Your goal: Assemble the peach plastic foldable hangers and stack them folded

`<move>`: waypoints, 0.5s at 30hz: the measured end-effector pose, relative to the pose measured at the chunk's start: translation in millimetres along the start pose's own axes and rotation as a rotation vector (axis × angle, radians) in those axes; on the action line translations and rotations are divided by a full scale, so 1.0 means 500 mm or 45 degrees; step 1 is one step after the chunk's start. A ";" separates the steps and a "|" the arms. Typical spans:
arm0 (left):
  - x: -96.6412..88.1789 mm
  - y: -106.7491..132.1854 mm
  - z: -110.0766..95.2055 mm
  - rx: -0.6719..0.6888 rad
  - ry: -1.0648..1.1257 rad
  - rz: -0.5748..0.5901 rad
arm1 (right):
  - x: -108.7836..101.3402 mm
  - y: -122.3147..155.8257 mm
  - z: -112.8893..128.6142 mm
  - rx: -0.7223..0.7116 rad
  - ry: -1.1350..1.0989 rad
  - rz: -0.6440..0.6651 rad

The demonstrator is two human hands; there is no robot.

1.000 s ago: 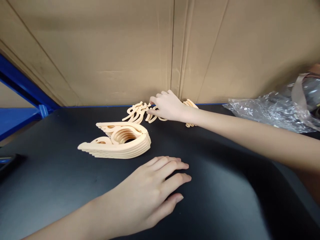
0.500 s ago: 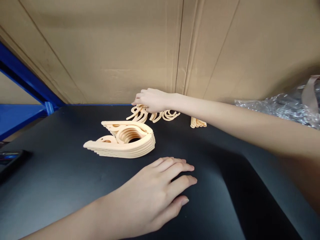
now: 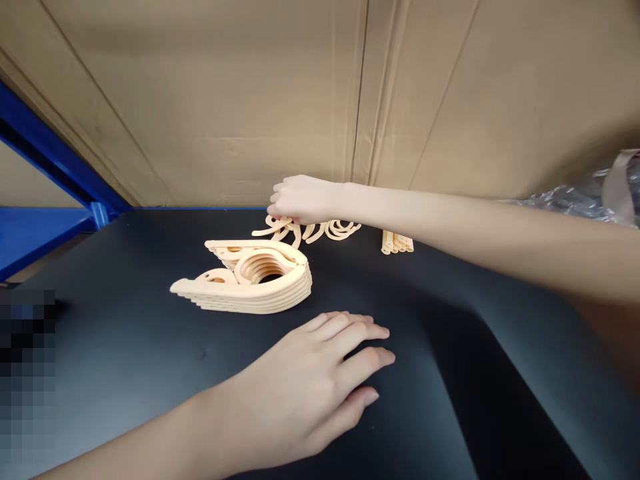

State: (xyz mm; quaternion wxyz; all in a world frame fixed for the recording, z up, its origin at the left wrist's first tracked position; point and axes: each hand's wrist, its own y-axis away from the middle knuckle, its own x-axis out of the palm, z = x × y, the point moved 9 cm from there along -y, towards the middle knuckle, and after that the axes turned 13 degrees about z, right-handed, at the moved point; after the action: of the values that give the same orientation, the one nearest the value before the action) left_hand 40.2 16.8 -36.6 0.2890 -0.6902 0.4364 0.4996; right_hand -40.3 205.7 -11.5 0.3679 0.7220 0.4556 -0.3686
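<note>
A tall wall of creased brown cardboard (image 3: 225, 100) rises behind a smooth, matte black tabletop (image 3: 165, 387) as a person works bare-handed. A blue metal frame (image 3: 50, 147) slants down at far left, while crumpled clear plastic sheeting (image 3: 570, 200) lies at far right beneath a pale strap (image 3: 617, 190). Left of center on the tabletop sits a neat stack of cream-colored, folded curved hangers (image 3: 255, 300), layered flat with a round opening toward its right end. The person's left hand (image 3: 320, 383), palm down and just in front of the stack, holds nothing, its fingers loosely spread. The right hand (image 3: 306, 199) reaches to the table's back edge, fingers curled down over a cluster of loose, cream-colored, hook-shaped pieces (image 3: 315, 235) behind the stack; its fingertips are partly hidden, and whether they grasp one cannot be told. Smallest, a row of short cream-colored, tube-like pieces (image 3: 397, 242) lies near the right forearm.
</note>
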 end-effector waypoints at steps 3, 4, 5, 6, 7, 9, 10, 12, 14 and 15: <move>0.003 0.000 0.001 -0.004 -0.011 0.012 | 0.000 0.007 0.000 -0.003 0.010 -0.013; 0.003 0.000 0.001 -0.003 -0.012 0.013 | -0.002 0.011 -0.002 -0.001 0.010 -0.016; 0.003 0.001 0.001 -0.003 -0.013 0.014 | -0.005 0.016 -0.005 0.004 0.009 -0.020; 0.003 0.001 0.001 -0.001 -0.014 0.013 | -0.009 0.022 -0.009 0.014 0.006 -0.025; 0.003 0.001 0.001 0.001 -0.013 0.015 | -0.014 0.030 -0.015 0.033 0.002 -0.033; 0.003 0.000 0.000 0.000 -0.014 0.021 | -0.027 0.049 -0.033 0.087 -0.012 -0.064; 0.003 -0.001 0.001 -0.003 -0.015 0.023 | -0.034 0.060 -0.044 0.122 -0.019 -0.088; 0.002 -0.001 0.000 -0.002 -0.018 0.019 | -0.044 0.085 -0.067 0.196 -0.032 -0.129; 0.001 -0.001 0.000 0.000 -0.024 0.016 | -0.047 0.112 -0.089 0.272 -0.038 -0.141; 0.001 -0.001 -0.001 0.005 -0.027 0.014 | -0.046 0.127 -0.096 0.296 -0.037 -0.140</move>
State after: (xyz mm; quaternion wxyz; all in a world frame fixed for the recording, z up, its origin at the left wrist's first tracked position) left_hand 41.1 16.5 -37.0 0.2922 -0.6820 0.4379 0.5077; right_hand 20.9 218.4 42.9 0.2676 0.7281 0.4434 -0.4491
